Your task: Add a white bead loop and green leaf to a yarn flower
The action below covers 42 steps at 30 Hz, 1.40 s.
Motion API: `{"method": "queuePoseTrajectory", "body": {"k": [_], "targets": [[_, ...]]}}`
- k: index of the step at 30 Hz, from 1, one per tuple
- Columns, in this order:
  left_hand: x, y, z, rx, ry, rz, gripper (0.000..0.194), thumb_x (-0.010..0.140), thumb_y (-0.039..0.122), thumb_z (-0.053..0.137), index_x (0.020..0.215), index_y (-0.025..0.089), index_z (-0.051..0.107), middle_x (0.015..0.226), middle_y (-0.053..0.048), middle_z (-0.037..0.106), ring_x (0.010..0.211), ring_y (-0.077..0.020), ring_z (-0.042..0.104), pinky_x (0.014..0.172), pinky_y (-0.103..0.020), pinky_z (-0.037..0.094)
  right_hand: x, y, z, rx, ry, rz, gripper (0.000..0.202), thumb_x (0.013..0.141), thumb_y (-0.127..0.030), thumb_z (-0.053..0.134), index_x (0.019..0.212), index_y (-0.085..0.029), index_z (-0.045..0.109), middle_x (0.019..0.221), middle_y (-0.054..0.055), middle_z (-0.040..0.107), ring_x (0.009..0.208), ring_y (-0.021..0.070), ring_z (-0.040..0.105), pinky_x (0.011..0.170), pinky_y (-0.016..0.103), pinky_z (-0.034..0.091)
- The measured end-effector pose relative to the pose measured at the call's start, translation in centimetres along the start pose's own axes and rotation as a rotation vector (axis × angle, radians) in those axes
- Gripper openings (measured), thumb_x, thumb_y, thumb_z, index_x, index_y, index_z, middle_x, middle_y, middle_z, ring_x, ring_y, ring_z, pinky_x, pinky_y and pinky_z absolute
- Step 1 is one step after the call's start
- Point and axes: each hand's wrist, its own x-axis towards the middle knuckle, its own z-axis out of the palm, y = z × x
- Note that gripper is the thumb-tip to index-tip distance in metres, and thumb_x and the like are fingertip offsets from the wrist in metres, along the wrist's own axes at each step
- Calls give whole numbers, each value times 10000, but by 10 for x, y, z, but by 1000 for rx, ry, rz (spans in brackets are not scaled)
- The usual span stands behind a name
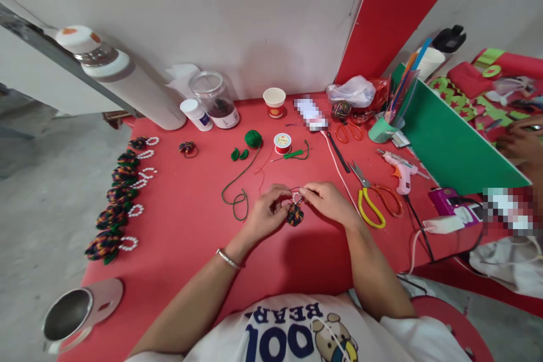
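Note:
My left hand [269, 209] is closed in a pinch on a small crocheted yarn piece [295, 216], dark with orange and green flecks, low over the red table. A loop of white beads [296, 197] rises from its top. My right hand [324, 199] is closed too, its fingertips pinching a thin dark cord beside the beads; the exact grip is too small to make out. Beyond my hands lie a green ball of yarn [253, 138] with a loose tail, a red thread spool [282, 143] and a green-handled crochet hook [293, 154].
Finished yarn pieces with bead loops [123, 195] line the left edge. A metal mug [70, 317] stands front left, a tall white flask [131, 87] behind. At right lie scissors [371, 198], a pink glue gun [401, 169] and cables. Past a green divider [462, 130], another person's hand shows.

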Motion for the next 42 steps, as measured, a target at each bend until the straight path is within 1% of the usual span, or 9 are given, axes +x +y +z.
{"method": "queuePoseTrajectory", "body": {"k": [3,6,10,16,21,27,30,35,42], "targets": [[-4,2,2,61,32,12,107,849,149,601,870,151,706,1078,-91,644,597,-63,504,564,-222,449,0,0,0,62,89,-24,338,990,-396,520,771,-186,669,741,4,605,710,138,541,683,243,398],[-10,5,5,126,33,30,109,856,161,619,893,160,721,1137,-101,643,620,-73,549,598,-241,489,1,1,1,162,158,-41,283,958,-400,571,824,-183,695,832,30,651,785,153,592,738,250,437],[-16,9,11,187,48,41,186,868,168,617,1009,181,736,1199,-113,638,743,-122,630,664,-265,531,1,1,6,285,140,-14,267,936,-409,576,861,-184,699,825,18,685,768,155,605,727,251,461],[-13,11,15,266,126,34,222,841,151,630,1033,199,730,1258,-94,620,943,-179,656,803,-307,548,1,-2,10,329,96,0,258,917,-389,588,886,-183,740,823,13,727,760,154,632,720,246,475],[0,5,5,226,-9,78,340,838,42,514,1040,192,742,1227,-96,640,1082,-205,641,944,-349,522,0,1,10,324,64,-28,225,888,-364,632,898,-181,762,876,33,751,811,169,656,767,265,490],[12,4,-2,90,-124,87,314,830,60,516,976,182,765,1187,-102,657,1084,-209,647,973,-364,521,-1,3,10,379,5,-36,224,883,-339,618,954,-172,749,884,28,745,801,158,655,756,264,495],[11,7,-1,52,-109,68,307,797,56,535,949,186,769,1165,-92,660,1072,-208,650,935,-341,537,-1,3,11,384,21,-21,236,880,-356,622,951,-170,748,867,24,741,776,154,646,734,258,491],[3,7,-2,113,-70,17,177,825,167,655,963,189,764,1046,-81,641,888,-178,653,776,-310,551,0,2,9,334,53,-4,248,888,-386,615,862,-176,745,824,19,735,765,155,642,740,260,482],[1,6,-6,120,-168,59,102,851,188,681,940,197,732,1013,-66,622,883,-162,629,821,-309,525,-1,-4,7,352,79,18,239,890,-377,602,835,-180,726,794,9,718,762,156,628,714,251,472]]}}
